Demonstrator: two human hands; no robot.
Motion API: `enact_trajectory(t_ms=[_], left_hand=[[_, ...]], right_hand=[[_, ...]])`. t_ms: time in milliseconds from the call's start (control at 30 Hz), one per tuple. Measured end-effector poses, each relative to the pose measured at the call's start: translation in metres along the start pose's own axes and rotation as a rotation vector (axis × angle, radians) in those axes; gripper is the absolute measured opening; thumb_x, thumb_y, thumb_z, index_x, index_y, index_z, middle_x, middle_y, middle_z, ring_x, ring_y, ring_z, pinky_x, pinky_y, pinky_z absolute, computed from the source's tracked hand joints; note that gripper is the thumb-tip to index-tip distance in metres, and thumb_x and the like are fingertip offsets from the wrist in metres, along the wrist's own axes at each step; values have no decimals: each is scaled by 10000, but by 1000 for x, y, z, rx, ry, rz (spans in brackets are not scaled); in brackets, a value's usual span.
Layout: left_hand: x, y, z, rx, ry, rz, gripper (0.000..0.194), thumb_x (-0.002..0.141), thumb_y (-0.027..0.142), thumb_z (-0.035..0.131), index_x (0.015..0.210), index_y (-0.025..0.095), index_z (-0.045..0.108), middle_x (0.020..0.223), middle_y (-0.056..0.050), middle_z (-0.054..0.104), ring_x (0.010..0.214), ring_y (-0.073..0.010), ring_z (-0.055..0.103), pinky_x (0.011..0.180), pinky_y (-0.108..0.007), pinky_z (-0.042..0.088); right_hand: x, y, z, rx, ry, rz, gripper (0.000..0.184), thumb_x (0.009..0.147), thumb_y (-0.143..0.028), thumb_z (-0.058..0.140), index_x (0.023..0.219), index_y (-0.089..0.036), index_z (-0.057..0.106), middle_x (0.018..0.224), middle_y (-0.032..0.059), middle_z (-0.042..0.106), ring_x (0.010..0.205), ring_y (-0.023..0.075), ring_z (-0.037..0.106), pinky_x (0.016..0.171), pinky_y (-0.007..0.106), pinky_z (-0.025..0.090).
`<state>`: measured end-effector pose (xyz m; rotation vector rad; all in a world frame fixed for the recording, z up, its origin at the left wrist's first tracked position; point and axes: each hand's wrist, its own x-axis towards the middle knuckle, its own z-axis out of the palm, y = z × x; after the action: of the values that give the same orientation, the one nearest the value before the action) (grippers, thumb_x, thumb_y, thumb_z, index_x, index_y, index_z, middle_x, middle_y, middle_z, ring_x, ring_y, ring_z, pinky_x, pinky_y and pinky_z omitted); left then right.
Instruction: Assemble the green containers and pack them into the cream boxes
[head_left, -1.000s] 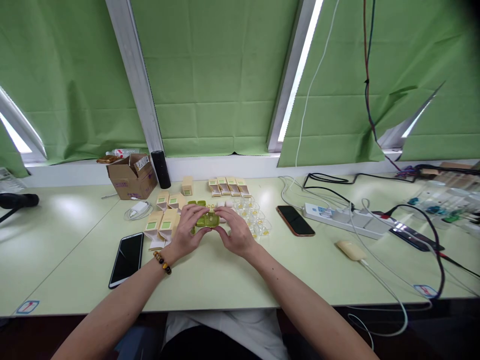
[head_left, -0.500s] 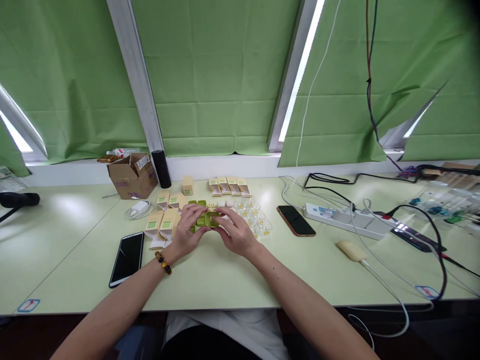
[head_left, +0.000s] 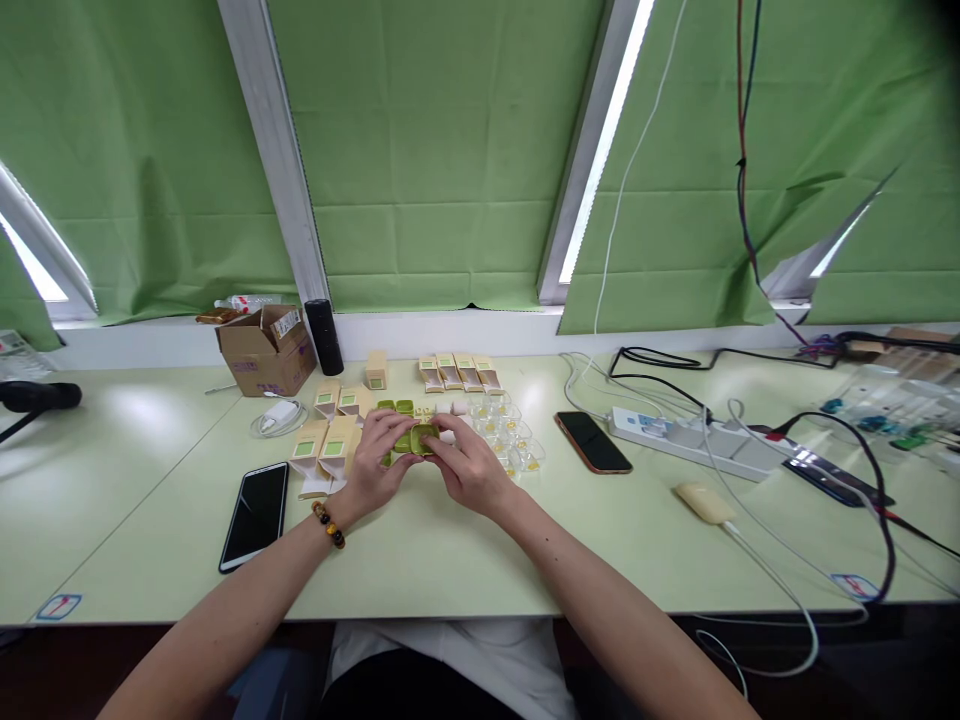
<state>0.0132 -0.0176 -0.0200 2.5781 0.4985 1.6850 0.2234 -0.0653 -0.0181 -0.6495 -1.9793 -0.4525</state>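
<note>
Counter (head_left: 442,565): pale; its near edge crosses under both forearms, its far edge meets a low white wall beneath green blinds (head_left: 427,150).
Left hand (head_left: 377,460): fingers bent over, thumb below, gripping the left part of the green case; beaded bracelet (head_left: 328,526) at the wrist, forearm slanting in from lower left.
Right hand (head_left: 474,468): fingertips and thumb closed on the case's right part; forearm from lower right.
Green case (head_left: 424,440): between both hands, hollow side showing; contact with the counter cannot be told.
Left of left hand: cream boxes (head_left: 340,445) just beside, white-edged phone (head_left: 255,515) near.
Right of right hand: clear cups (head_left: 517,440) just beside.
Moving room: counter surface between the forearms, from hands to near edge.
</note>
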Motion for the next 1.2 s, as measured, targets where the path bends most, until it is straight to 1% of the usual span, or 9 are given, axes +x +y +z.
enact_trajectory(t_ms=[167,333,467,633,800,900,1000,1100,1200], left_hand=[[0,-1,0,-17,-1,-2,459,968,316,722,1412,246,629,1215,-127,701,1198,-297,561,1033,-497,513],[2,0,-1,-26,-5,-5,451,978,317,708,1416,245,629,1220,-125,701,1191,-291,561,1034,-488,510],[3,2,-1,-13,2,7,443,986,328,695,1417,246,630,1216,-126,705,1187,-293,567,1023,-492,516],[1,1,0,16,13,-6,449,975,331,712,1409,249,631,1214,-128,707,1181,-300,579,1016,-511,526],[1,0,0,18,7,7,444,981,332,702,1412,248,629,1207,-125,706,1182,-295,570,1024,-507,522],[0,0,0,20,-1,5,442,988,338,692,1414,242,626,1219,-128,703,1179,-293,573,1031,-514,519],[0,0,1,27,0,-2,431,993,357,683,1405,241,633,1214,-128,705,1180,-296,580,1025,-518,519],[0,0,2,16,14,1,439,986,347,696,1408,247,630,1211,-125,708,1178,-291,573,1019,-504,517],[0,-1,2,-4,17,4,455,977,336,711,1416,252,626,1206,-122,711,1173,-289,565,1021,-499,509]], right_hand=[[-3,2,3,13,18,2,337,1032,-141,565,1363,-196,601,1298,211,602,1181,301,652,859,453,645],[-5,1,5,46,62,65,290,1021,-148,595,1297,-224,641,1290,189,621,1191,290,662,914,467,645],[-5,0,5,65,68,57,259,1007,-120,606,1243,-207,666,1298,201,613,1200,294,660,911,466,644],[-6,1,6,86,50,67,290,1017,-119,569,1266,-230,666,1314,195,613,1241,302,645,906,484,648],[-7,2,8,96,63,88,288,1013,-133,579,1269,-232,668,1297,185,612,1201,293,656,900,471,652],[-8,1,9,85,67,94,335,1008,-133,587,1326,-222,645,1284,187,615,1192,292,655,921,469,648],[-9,2,10,75,61,89,371,1010,-124,570,1362,-224,634,1308,193,606,1229,302,641,934,489,644],[-9,3,11,96,57,77,381,1010,-112,560,1362,-229,646,1334,197,597,1277,314,622,935,512,641],[-9,2,12,156,69,105,349,1009,-119,571,1323,-230,676,1328,190,606,1275,305,626,947,505,634]])
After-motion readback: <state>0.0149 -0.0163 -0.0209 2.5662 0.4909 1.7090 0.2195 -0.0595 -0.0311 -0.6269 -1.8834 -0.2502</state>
